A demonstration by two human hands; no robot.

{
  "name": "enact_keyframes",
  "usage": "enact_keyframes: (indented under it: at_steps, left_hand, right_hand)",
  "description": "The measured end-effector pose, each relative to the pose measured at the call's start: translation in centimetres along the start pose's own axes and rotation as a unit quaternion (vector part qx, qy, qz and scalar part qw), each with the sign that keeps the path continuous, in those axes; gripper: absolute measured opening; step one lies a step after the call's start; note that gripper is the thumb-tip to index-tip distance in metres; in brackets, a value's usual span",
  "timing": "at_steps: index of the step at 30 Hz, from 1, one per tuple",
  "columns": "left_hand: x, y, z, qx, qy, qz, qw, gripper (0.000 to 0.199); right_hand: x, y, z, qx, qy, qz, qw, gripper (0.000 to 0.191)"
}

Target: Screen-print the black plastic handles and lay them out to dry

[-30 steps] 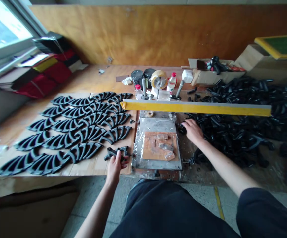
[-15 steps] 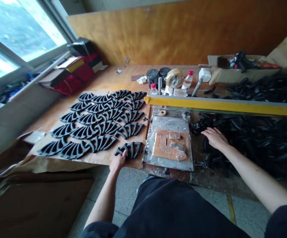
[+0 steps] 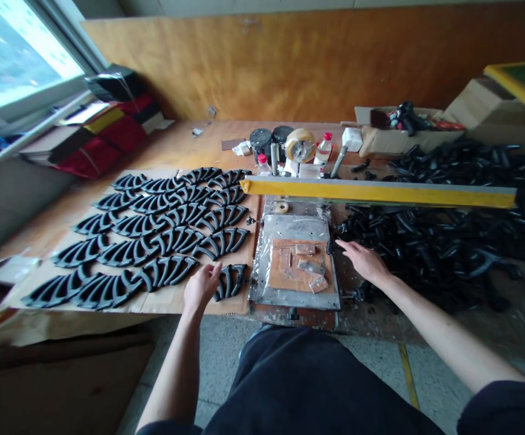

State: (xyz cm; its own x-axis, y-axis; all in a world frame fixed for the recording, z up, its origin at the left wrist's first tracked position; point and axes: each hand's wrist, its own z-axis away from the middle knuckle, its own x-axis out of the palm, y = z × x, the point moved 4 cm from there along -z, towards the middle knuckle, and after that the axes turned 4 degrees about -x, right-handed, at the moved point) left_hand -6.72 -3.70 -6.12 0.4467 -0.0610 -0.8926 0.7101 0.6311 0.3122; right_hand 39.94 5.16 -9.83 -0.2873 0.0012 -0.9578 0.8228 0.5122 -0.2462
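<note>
Rows of curved black parts (image 3: pixel 128 257) lie nested on brown cardboard (image 3: pixel 162 299) at the left. My left hand (image 3: pixel 202 287) is over the front row, fingers bent together beside a short group of black parts (image 3: pixel 231 281); whether it grips anything is hidden. My right hand (image 3: pixel 362 260) is at the right edge of a metal plate (image 3: pixel 284 228), thumb and fingers close together on a small dark piece (image 3: pixel 330 244). On the plate lies a brown board (image 3: pixel 280 269) with small blocks. A big pile of black parts (image 3: pixel 429 241) fills the right side.
A yellow-edged bar (image 3: pixel 380 192) spans above the plate and pile. Behind it stand black tubs (image 3: pixel 261 142), a tape roll (image 3: pixel 301 145), red-capped bottles (image 3: pixel 324 148) and upright metal posts (image 3: pixel 339 162). An open carton (image 3: pixel 380 142) is at the back right, stacked folders (image 3: pixel 92 145) at the left.
The view has shifted right. My left hand has come up off the front-row group toward its left side. My right hand has moved left from the pile to the plate's edge, with a dark piece at its fingertips.
</note>
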Motion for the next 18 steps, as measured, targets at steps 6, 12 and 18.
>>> enact_keyframes:
  at_steps: [6, 12, 18]
  left_hand:
    - [-3.6, 14.1, 2.4, 0.215, -0.028, 0.388, 0.896, 0.048]
    - [-7.0, 21.7, 5.5, 0.316, -0.076, 0.509, 0.797, 0.060]
    - [-5.9, 19.1, 6.8, 0.294, -0.088, 0.498, 0.811, 0.061]
  right_hand:
    - [0.6, -10.4, -3.2, -0.123, -0.053, 0.026, 0.991, 0.046]
    - [0.2, -12.8, -4.7, -0.126, -0.001, 0.037, 0.991, 0.030]
    - [2.6, -12.5, -3.4, -0.176, -0.034, -0.102, 0.978, 0.043]
